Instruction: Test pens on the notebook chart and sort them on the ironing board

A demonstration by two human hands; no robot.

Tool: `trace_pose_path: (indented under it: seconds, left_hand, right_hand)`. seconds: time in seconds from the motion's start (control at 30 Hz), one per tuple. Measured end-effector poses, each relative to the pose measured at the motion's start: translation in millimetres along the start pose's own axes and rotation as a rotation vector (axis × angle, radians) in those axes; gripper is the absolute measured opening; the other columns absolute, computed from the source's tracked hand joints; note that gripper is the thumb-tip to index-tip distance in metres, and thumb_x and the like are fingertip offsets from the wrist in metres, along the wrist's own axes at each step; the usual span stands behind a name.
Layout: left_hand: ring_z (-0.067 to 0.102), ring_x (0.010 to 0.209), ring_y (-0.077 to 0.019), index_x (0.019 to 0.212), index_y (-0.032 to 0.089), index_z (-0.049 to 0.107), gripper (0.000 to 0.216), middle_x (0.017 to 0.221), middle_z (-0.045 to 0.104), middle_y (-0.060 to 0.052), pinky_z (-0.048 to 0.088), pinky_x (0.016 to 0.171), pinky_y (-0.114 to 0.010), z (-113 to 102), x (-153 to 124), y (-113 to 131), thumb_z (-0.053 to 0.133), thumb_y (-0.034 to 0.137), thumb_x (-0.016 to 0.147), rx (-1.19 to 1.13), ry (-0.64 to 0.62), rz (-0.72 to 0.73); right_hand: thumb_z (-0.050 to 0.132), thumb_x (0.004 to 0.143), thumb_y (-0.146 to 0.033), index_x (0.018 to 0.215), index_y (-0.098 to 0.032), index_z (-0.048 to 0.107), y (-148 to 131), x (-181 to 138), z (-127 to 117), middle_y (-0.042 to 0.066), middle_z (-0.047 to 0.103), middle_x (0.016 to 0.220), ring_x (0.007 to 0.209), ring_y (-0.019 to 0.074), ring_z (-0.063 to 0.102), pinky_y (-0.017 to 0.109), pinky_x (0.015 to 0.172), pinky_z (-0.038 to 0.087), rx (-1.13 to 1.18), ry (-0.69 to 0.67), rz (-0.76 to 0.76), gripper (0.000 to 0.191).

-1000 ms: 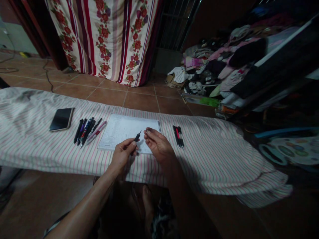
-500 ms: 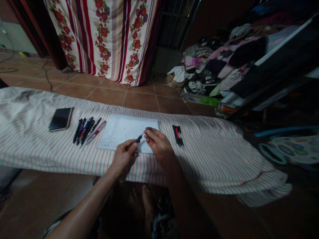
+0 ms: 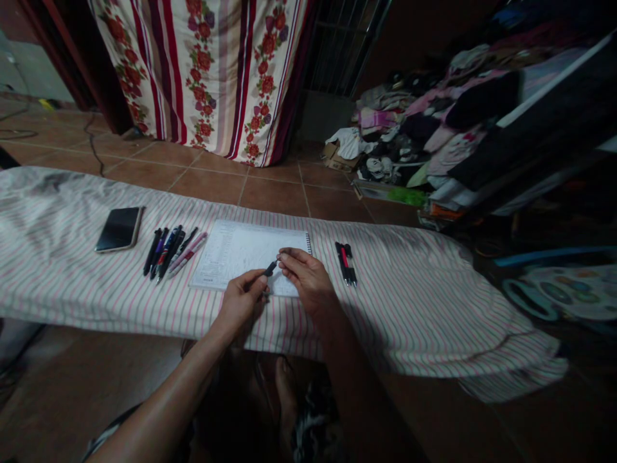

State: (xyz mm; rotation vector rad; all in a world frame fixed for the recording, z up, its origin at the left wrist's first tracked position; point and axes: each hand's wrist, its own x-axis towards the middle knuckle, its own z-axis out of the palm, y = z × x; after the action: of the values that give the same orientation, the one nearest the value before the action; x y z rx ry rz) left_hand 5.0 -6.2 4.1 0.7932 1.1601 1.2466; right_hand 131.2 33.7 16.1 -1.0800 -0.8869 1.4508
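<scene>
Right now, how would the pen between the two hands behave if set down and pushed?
The pen, pinched by the left hand and right hand, looks slim and rigid: probably light and stiff. Its round barrel would likely roll, though the cloth may slow it.

Pen (image 3: pixel 270 269) held between the fingers of both hands, over the near edge of a notebook (image 3: pixel 241 247).
The left hand (image 3: pixel 243 299) and right hand (image 3: pixel 308 283) meet on the pen above a covered board (image 3: pixel 434 302), on which the notebook lies. Left of the fingers lies a row of pens (image 3: pixel 171 251), and further left a phone (image 3: pixel 119 228). Right of the fingers, just past the notebook, two pens (image 3: pixel 345 262) lie side by side. Behind the fingers, across the floor, hangs a curtain (image 3: pixel 212 71). Behind and to the right is a clothes pile (image 3: pixel 424 122).
</scene>
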Motion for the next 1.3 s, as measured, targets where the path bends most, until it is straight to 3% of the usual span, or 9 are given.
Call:
trace_pose_path:
  seconds: [0.53, 1.3]
  left_hand:
    - [0.051, 0.049, -0.0077, 0.087, 0.013, 0.068, 0.033, 0.058, 0.060, 0.002, 0.039, 0.052, -0.021, -3.5, 2.4, -3.1, 0.071, 0.034, 0.061, -0.028, -0.044, 0.048]
    - [0.052, 0.050, -0.0073, 0.090, 0.013, 0.068, 0.031, 0.060, 0.062, 0.001, 0.040, 0.054, -0.021, -4.5, 3.0, -4.1, 0.070, 0.029, 0.063, -0.064, -0.046, 0.035]
  right_hand:
    - [0.073, 0.058, -0.039, 0.078, -0.020, 0.068, 5.4, -1.8, 2.8, 0.002, 0.065, 0.072, 0.067, 0.0141, 0.055, 0.028, 0.064, 0.041, -0.185, -0.022, -0.093, 0.028]
    - [0.070, 0.062, -0.039, 0.079, -0.021, 0.070, 2.4, -5.3, 7.1, 0.002, 0.067, 0.074, 0.070, 0.0158, 0.059, 0.029, 0.064, 0.043, -0.208, -0.028, -0.160, 0.025]
